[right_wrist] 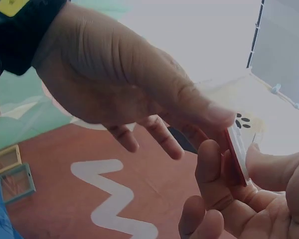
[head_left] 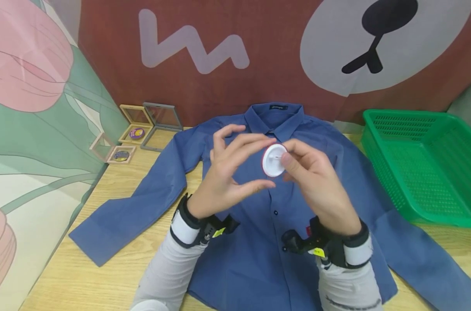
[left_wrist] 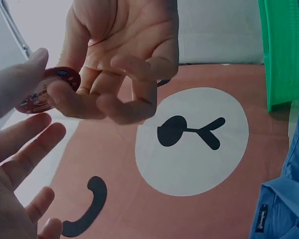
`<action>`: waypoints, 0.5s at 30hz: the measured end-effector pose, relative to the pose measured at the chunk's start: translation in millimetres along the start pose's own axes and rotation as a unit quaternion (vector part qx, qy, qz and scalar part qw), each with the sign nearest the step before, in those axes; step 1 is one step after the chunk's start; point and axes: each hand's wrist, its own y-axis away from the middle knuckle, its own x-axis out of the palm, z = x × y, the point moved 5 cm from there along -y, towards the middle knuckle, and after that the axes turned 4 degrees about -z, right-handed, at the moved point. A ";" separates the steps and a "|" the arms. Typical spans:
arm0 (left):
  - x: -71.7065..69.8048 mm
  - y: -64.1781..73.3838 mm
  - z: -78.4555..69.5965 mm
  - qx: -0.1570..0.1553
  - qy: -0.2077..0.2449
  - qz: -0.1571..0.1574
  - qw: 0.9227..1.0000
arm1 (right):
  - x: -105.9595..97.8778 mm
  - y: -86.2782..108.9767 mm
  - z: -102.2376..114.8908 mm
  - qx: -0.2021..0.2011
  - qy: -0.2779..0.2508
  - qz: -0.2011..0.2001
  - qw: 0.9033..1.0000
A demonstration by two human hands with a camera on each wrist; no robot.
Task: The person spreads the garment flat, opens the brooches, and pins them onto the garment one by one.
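Observation:
My right hand (head_left: 317,177) pinches a round pin-back button badge (head_left: 273,162) at its edge, between thumb and fingers. The badge's white back with its metal pin faces me in the head view. Its red printed front (left_wrist: 37,97) shows in the left wrist view. To the left, my left hand (head_left: 231,168) spreads around the badge, fingers extended. Its fingertips lie at the upper rim, while the thumb stays apart below; whether the fingertips touch is hard to tell. Below both hands, a blue button-up shirt (head_left: 243,263) lies spread out, collar at the back.
At the back left stand small open display frames, a wooden one (head_left: 120,134), a grey one (head_left: 142,146) and a pinkish one (head_left: 111,160); two hold round badges. A green plastic basket (head_left: 387,172) sits on the right, beside the shirt's sleeve. A printed wall covering (head_left: 274,52) rises behind the wooden table (head_left: 83,276).

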 end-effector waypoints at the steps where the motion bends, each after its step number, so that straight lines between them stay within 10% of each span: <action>1: -0.1 -0.2 1.1 0.004 0.012 -0.001 1.000 | 0.8 -0.5 -1.1 0.004 -0.006 0.006 1.000; 15: -0.7 -2.3 11.0 0.036 0.112 -0.016 0.993 | 9.1 -6.6 -9.4 0.019 -0.076 0.062 0.995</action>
